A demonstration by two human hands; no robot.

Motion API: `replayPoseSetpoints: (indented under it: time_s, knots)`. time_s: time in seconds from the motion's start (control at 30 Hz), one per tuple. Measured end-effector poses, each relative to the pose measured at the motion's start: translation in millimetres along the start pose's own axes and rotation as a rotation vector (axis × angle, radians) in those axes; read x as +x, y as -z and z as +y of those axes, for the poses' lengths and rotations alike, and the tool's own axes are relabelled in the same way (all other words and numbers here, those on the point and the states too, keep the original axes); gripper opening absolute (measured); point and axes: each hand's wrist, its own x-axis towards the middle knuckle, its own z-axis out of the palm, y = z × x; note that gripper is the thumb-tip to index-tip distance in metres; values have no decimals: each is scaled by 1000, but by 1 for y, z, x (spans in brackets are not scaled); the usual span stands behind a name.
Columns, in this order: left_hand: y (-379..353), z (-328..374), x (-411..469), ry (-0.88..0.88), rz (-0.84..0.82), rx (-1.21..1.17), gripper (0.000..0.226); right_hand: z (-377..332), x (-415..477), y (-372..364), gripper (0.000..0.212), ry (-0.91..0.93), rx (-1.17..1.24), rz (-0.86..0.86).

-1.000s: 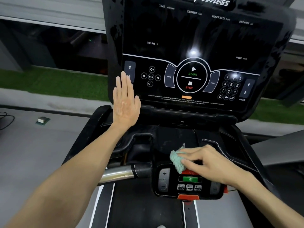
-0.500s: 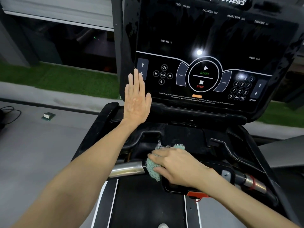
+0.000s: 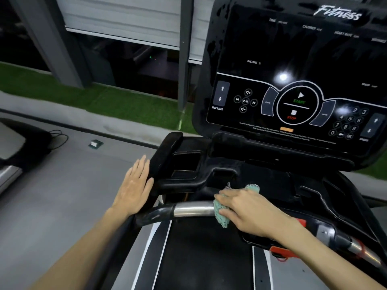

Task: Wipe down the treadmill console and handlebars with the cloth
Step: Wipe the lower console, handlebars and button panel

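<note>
The treadmill's black console (image 3: 293, 84) fills the upper right, its screen dark with lit button markings. Below it runs a chrome handlebar (image 3: 192, 209) with black ends. My right hand (image 3: 249, 212) grips a teal cloth (image 3: 219, 216) against the bar's right part, the cloth draped over and hanging below the bar. My left hand (image 3: 136, 189) is flat with straight fingers beside the left black side handle (image 3: 165, 155), thumb near its lower edge. The small control panel under my right hand is mostly hidden.
The treadmill belt (image 3: 205, 258) with white stripes runs below the bar. A red safety clip (image 3: 282, 253) sits lower right. Grey floor lies left, with a small box (image 3: 95, 144) and a cable (image 3: 58, 139). Artificial grass and a window wall are behind.
My left hand dropped from the console's left edge to beside the side handle. My right hand slid the cloth left from the control panel onto the chrome bar. The view swung left.
</note>
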Motion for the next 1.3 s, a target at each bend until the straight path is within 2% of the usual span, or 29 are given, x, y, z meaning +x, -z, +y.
replayPoseSetpoints:
  time_s: [0.13,0.27,0.5,0.6,0.73,0.87,0.97,1.07,1.17,1.23,1.3]
  knots:
    - [-21,-24,-35,-26,-149,-19,80,-16,11,-19,44,48,-13,78]
    - [-34,-26,-43,-10,-92,-22,77,-32,19,-28,47,24,-77,172]
    - [-36,-24,-45,-3,-67,-24,77,-23,-6,-26,51,-173,-276,209]
    - [-36,-24,-44,5,-60,-24,78,-33,1,-33,53,-93,-293,224]
    - [-36,-24,-46,-10,-52,-18,77,-58,33,-50,50,47,-195,252]
    - [-34,-25,-47,-17,-51,-32,75,-65,46,-52,45,26,-148,233]
    - [-34,-24,-48,-10,-43,-48,75,-51,23,-41,55,-67,-139,212]
    - [-33,-23,-47,-9,-32,-57,75,-39,0,-28,72,-173,-270,203]
    - [-34,-24,-46,0,-29,-77,76,-37,-5,-25,79,-193,-323,185]
    - [-35,-25,-46,1,-34,-94,76,-43,5,-27,71,-150,-256,170]
    - [-36,-25,-46,3,-36,-98,76,-52,25,-36,50,-30,-122,200]
